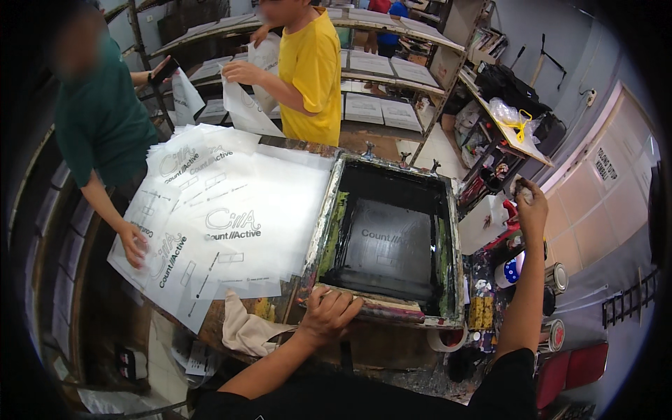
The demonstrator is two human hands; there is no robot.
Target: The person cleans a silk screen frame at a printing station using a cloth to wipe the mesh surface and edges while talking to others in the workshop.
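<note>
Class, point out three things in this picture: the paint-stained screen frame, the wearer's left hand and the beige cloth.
Screen frame [456, 259]: head view, on its right-hand rail.
Left hand [330, 313]: head view, back of the hand.
Beige cloth [246, 325]: head view, its crumpled middle.

Your sleeves [514, 385] are black, your frame [456, 266] white with dark smears, your black screen [388, 269] streaked green; white sheets [280, 192] bear dark lettering, the cloth [248, 327] is beige.

Counted: one screen frame [327, 210], three metal clamps [369, 150], one beige cloth [247, 326], one tape roll [435, 345], two shiny-rimmed cans [557, 278], two nearby co-workers [311, 70]. Printed sheets [241, 192] are overlapped too much to be counted.
</note>
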